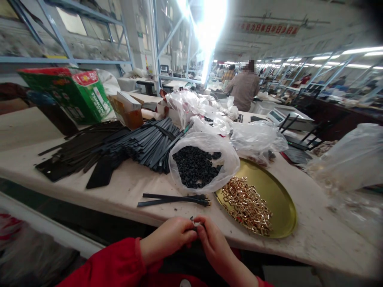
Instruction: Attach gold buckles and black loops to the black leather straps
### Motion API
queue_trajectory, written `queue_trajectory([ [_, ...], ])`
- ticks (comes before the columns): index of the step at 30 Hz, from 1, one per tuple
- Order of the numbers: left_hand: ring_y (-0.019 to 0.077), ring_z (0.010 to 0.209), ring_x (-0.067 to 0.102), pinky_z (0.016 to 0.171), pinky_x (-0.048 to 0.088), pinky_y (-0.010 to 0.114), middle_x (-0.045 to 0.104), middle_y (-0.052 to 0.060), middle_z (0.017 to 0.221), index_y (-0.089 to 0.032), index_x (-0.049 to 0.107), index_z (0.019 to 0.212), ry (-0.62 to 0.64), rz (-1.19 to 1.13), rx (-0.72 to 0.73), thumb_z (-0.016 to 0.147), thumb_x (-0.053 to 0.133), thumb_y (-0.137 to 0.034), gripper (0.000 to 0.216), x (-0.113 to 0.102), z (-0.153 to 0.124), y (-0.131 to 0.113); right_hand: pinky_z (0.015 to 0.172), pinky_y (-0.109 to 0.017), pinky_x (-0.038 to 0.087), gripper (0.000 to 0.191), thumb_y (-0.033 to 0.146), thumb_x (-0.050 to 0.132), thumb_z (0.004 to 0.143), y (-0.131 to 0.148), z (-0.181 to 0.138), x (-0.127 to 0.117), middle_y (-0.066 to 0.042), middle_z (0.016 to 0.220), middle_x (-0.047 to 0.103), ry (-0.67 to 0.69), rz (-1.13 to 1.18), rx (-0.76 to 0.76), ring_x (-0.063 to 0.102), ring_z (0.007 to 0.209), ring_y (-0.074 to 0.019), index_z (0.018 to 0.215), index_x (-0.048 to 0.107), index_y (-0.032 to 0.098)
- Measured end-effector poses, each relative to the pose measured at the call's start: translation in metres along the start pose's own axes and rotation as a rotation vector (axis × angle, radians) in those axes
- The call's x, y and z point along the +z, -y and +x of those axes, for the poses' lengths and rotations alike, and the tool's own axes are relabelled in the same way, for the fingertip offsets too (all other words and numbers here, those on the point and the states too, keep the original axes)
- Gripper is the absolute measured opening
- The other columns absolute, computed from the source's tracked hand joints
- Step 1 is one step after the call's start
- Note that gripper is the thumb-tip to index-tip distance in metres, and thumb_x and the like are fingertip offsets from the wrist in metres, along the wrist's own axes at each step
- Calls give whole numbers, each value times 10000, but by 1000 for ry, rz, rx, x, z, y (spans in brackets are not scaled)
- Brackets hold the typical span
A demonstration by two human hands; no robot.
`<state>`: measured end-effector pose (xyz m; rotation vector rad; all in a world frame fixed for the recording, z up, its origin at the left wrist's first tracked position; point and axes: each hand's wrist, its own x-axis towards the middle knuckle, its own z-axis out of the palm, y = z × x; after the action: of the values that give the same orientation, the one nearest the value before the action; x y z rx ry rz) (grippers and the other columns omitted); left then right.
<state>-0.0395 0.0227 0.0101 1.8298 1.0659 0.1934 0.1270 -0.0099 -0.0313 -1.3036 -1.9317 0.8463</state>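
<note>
My left hand and my right hand meet at the table's near edge, fingers pinched together on a small dark piece that I cannot make out fully. Just beyond them lie two finished black straps with buckles. A clear bag of small black loops stands open behind the straps. To the right, a round brass tray holds a heap of gold buckles. A big pile of black straps covers the table's left middle.
A green carton and small boxes stand at the back left. Crumpled plastic bags lie behind the tray and a larger bag at the right. A person stands far back, facing away.
</note>
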Motion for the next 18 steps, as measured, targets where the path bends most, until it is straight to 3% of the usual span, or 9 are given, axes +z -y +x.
queue_trajectory([
  [4,200,683,593,589,391,254,639,44,749,-181,596,862,-330,454,3,818,500,-325,179,-24,28,14,631,-297,439,212,300,370,899,-18,40,-14,-56,766,625,-134,-296,-12,589,710,-198,851,543,187],
  [7,208,756,596,662,405,278,637,62,802,-173,598,827,-414,534,-22,836,480,-229,131,-36,48,26,677,-340,436,193,305,437,872,-39,61,-15,-73,811,623,-187,-530,-82,580,760,-229,816,585,194],
  [11,209,867,566,778,391,300,625,58,847,-179,608,741,-503,592,-51,830,514,-247,146,-57,57,43,755,-375,430,193,322,452,868,-69,64,-2,-78,935,647,-273,-635,-218,592,846,-245,956,592,222],
  [15,237,981,497,857,347,375,564,129,1017,-143,561,963,-738,567,-214,886,383,-201,202,-112,57,58,788,-388,428,265,383,469,853,-83,58,5,-85,994,653,-361,-633,-280,595,894,-253,1040,562,220],
  [18,267,1003,486,848,346,387,561,146,993,-116,548,939,-823,470,-304,817,480,-158,146,-152,63,68,782,-395,430,256,365,481,847,-84,59,3,-87,986,657,-371,-639,-289,598,883,-255,1034,564,212],
])
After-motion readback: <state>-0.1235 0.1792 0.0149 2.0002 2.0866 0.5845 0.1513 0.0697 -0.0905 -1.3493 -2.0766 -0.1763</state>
